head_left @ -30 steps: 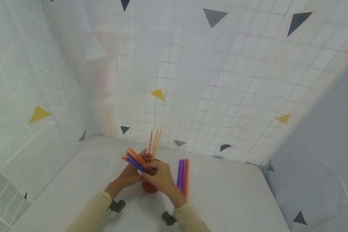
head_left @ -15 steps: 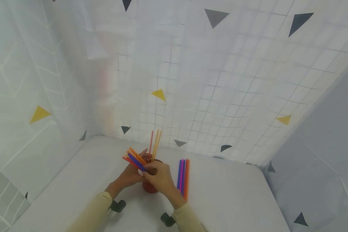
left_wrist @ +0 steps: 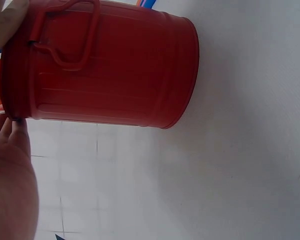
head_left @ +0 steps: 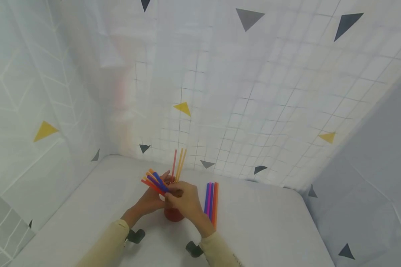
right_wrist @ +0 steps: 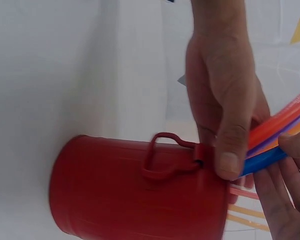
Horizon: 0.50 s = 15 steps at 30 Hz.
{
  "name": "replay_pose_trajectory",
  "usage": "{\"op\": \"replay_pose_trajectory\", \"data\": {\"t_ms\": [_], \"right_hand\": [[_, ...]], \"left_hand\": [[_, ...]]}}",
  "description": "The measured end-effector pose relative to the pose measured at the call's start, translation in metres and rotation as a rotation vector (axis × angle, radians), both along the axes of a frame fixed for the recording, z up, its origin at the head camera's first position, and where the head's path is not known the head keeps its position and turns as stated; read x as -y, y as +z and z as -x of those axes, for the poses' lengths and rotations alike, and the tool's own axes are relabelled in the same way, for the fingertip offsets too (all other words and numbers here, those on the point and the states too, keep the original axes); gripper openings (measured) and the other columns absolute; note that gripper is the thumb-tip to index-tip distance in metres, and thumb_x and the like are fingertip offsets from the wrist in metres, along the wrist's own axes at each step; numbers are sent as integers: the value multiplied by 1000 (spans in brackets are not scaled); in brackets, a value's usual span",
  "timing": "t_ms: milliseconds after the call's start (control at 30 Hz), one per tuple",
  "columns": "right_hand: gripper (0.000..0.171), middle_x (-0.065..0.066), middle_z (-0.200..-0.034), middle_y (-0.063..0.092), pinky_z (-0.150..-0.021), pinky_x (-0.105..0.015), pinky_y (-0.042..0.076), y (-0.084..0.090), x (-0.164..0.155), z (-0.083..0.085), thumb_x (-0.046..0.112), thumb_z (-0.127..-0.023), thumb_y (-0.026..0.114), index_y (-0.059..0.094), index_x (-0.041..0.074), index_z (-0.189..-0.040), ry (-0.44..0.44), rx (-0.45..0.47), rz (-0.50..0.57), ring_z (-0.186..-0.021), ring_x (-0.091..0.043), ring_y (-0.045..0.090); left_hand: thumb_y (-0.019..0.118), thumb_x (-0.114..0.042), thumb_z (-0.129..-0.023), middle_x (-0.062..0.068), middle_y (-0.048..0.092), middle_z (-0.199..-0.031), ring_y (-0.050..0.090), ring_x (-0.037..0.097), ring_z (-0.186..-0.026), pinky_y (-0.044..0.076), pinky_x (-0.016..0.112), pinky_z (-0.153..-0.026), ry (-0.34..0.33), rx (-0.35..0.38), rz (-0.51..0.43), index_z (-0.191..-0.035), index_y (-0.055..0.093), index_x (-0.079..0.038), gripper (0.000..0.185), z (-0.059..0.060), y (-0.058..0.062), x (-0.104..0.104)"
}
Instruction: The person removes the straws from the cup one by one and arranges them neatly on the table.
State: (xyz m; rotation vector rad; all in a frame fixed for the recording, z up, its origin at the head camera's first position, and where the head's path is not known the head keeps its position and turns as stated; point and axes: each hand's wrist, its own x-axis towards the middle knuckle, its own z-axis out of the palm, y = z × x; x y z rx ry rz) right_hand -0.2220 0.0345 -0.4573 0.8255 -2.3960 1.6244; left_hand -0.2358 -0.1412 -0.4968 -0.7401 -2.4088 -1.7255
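Note:
A small red metal can (left_wrist: 115,65) with a wire-loop handle stands upright in front of me. My left hand (head_left: 150,202) grips its rim, thumb on the near side by the handle and fingers on the far side. Several drinking straws (head_left: 150,181), orange, red and purple, lean out of the can to the left over that hand. My right hand (head_left: 188,200), above the can's mouth, pinches a blue straw (right_wrist: 265,160) between thumb and fingers. Two yellow straws (head_left: 181,165) and a red straw (head_left: 174,163) rise more upright at the back of the can.
Right of the can, several blue, pink, red and orange straws (head_left: 212,200) lie side by side on the white table (head_left: 260,222). Behind it hangs a pale sheet (head_left: 220,92) with triangles and grid lines. Dark curved pieces (head_left: 194,249) sit beneath both wrists.
My right hand has shifted the blue straw from the lower side of the leaning bunch up to its upper right side. The left hand and the can have stayed put.

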Motion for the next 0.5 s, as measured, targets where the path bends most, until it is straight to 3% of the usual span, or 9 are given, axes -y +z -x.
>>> {"op": "replay_pose_trajectory", "data": {"t_ms": [133,233,333,500], "right_hand": [[17,2,-96,70,-72,-22,57,6,-3,5,12,-87,74,74,11,-104,-19,-27,25,-84,-9,70],[17,1,-98,71,-74,-23,57,9,-6,9,11,-87,74,74,10,-104,-26,-45,67,-87,-10,70],[17,1,-98,71,-74,-24,57,14,-9,12,12,-87,74,74,10,-104,-38,-63,94,-89,-14,71],[20,-3,-99,72,-75,-28,58,30,-13,12,11,-88,74,73,7,-107,-57,-97,100,-89,-18,70]], "left_hand": [[86,-24,-75,6,37,-153,35,29,-140,32,60,-106,27,25,14,-154,27,-19,99,0,0,-2],[87,-23,-73,1,44,-149,40,26,-137,32,59,-107,42,30,18,-150,35,-18,94,0,2,-4],[87,-18,-73,1,51,-141,46,26,-133,32,60,-107,47,33,12,-152,32,-19,97,0,3,-5],[89,-23,-71,0,52,-141,46,26,-133,31,62,-107,47,28,12,-155,25,-26,105,9,-13,-2]]}}
